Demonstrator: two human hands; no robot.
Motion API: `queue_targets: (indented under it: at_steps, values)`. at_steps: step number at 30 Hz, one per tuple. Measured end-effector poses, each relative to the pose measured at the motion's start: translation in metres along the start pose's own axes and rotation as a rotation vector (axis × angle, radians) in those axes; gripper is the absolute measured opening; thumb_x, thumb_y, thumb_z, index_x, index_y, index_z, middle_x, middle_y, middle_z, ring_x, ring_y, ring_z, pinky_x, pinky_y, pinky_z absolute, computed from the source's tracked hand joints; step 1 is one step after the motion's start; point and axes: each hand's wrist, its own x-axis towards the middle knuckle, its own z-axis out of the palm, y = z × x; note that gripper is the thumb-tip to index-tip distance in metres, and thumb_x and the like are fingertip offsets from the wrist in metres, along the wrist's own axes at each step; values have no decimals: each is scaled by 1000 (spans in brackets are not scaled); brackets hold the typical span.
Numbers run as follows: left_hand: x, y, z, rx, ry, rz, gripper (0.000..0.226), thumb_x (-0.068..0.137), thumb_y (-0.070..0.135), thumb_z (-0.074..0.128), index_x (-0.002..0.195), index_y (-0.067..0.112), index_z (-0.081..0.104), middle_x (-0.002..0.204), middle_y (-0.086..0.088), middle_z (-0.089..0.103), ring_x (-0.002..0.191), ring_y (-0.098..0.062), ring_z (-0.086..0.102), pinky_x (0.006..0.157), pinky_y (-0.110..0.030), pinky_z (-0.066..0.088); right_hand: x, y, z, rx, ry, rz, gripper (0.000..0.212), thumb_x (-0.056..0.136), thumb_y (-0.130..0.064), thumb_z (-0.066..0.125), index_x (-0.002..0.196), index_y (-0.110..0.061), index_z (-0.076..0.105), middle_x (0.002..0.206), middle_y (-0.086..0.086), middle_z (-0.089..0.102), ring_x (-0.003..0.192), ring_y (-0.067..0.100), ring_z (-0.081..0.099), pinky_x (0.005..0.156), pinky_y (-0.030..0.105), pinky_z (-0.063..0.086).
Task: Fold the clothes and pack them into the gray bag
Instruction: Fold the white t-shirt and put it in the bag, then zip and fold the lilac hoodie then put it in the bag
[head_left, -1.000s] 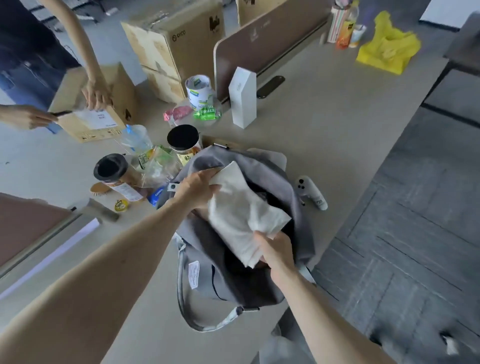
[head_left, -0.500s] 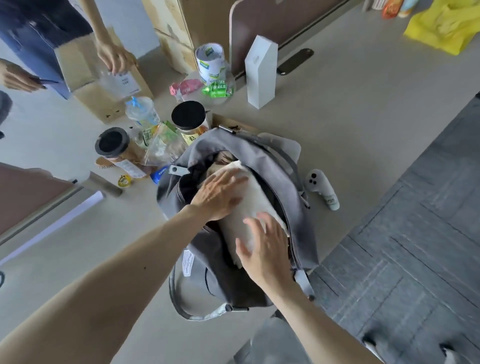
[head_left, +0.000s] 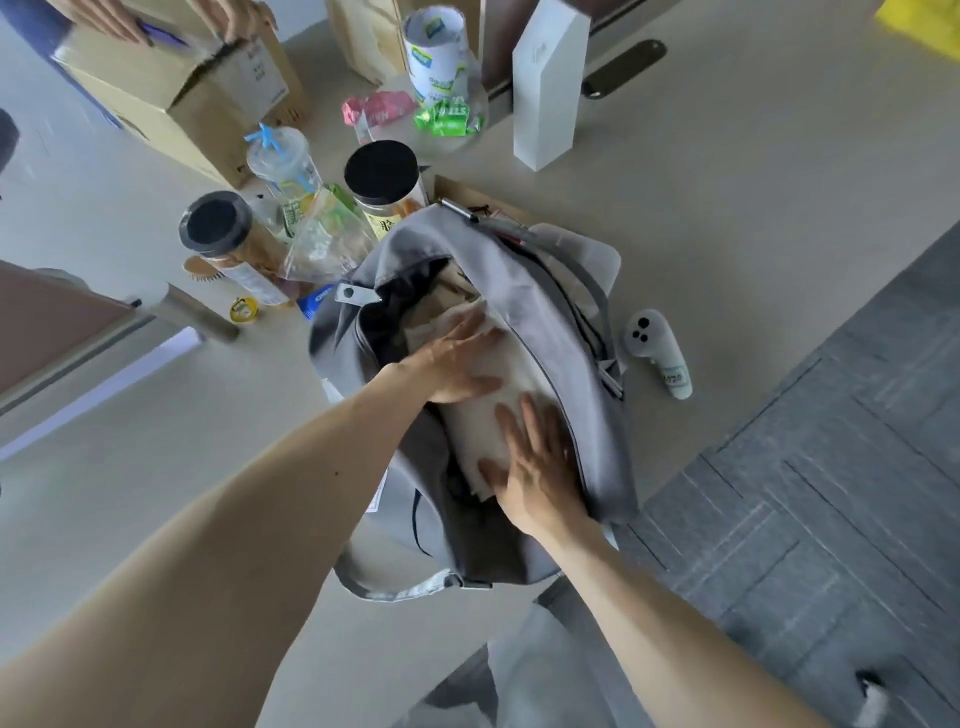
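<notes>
The gray bag (head_left: 524, 291) lies open on the table near its front edge, mouth facing up. A folded white garment (head_left: 480, 431) lies inside the opening, with a beige fabric (head_left: 441, 306) beneath it at the far end. My left hand (head_left: 457, 364) lies flat on the far part of the white garment, fingers spread. My right hand (head_left: 535, 467) rests flat on its near part, fingers spread, palm down. Neither hand grips anything.
Two black-lidded jars (head_left: 382, 179) (head_left: 218, 228), a plastic cup (head_left: 283, 161) and snack packets crowd the bag's left. A white carton (head_left: 545, 83) stands behind, a white controller (head_left: 657, 353) lies to the right. Another person's hands hold a cardboard box (head_left: 171, 98) at far left.
A second ago both hands held the white garment above the bag. It has gone down into the opening and both hands have let go, now lying flat on it.
</notes>
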Motion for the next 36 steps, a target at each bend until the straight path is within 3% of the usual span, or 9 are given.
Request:
queue_targets:
  at_steps: [3, 6, 11, 16, 22, 25, 29, 33, 36]
  values:
    - [-32, 2, -16, 11, -46, -42, 75, 93, 49, 61, 156, 38, 23, 167, 1, 8, 150, -22, 23, 120, -34, 23, 2, -6, -15, -11, -129, 13, 78, 87, -42, 67, 153, -18, 33, 162, 15, 20, 146, 46, 20, 115, 54, 25]
    - [-78, -8, -42, 89, 136, 19, 65, 94, 46, 60, 152, 35, 34, 160, 0, 29, 146, -23, 31, 119, -36, 24, 12, -24, -40, -75, -285, 82, 76, 93, -47, 56, 156, -22, 21, 165, 10, 8, 150, 37, 9, 119, 50, 15]
    - [-188, -44, -97, 140, 468, -19, 52, 97, 43, 56, 145, 24, 49, 150, -4, 46, 137, -26, 43, 114, -40, 32, 35, -102, -90, -57, -126, 44, 45, 97, -40, 47, 138, -22, 49, 136, 8, 55, 126, 30, 48, 102, 42, 41]
    - [-357, -97, -121, 201, 696, -220, 54, 95, 45, 60, 143, 22, 51, 148, -9, 50, 137, -30, 45, 115, -44, 33, 31, -243, -122, 37, -41, -338, 40, 95, -34, 53, 131, -18, 59, 126, 11, 64, 117, 32, 58, 93, 39, 47]
    - [-623, -132, -99, 257, 888, -666, 75, 87, 72, 32, 146, 28, 47, 153, -5, 44, 144, -24, 36, 120, -40, 23, -66, -448, -123, 44, -66, -841, 43, 96, -31, 57, 136, -16, 58, 131, 12, 61, 121, 31, 56, 97, 35, 41]
    - [-758, -126, -61, 275, 969, -867, 78, 85, 72, 27, 143, 26, 52, 150, -8, 48, 139, -27, 44, 116, -42, 29, -142, -542, -108, 82, -112, -1069, 46, 94, -33, 59, 137, -16, 57, 134, 12, 60, 123, 31, 55, 102, 37, 43]
    - [-922, -105, 10, 267, 1010, -1144, 64, 90, 66, 43, 140, 28, 52, 148, -8, 48, 137, -27, 45, 113, -42, 35, -257, -648, -84, 104, -165, -1361, 52, 92, -39, 57, 139, -17, 54, 139, 8, 58, 126, 27, 55, 105, 39, 44]
    - [-1046, -69, 79, 234, 1039, -1408, 70, 87, 67, 35, 142, 28, 50, 150, -9, 47, 138, -28, 43, 113, -43, 33, -367, -726, -60, 126, -236, -1516, 53, 90, -40, 57, 139, -19, 54, 134, 12, 60, 120, 31, 57, 99, 37, 46]
    - [-1116, -50, 123, 184, 1076, -1579, 63, 93, 62, 45, 147, 29, 44, 154, -8, 42, 142, -28, 39, 116, -44, 30, -440, -768, -43, 94, -284, -1660, 51, 93, -35, 58, 142, -20, 51, 137, 12, 58, 126, 31, 53, 101, 35, 39]
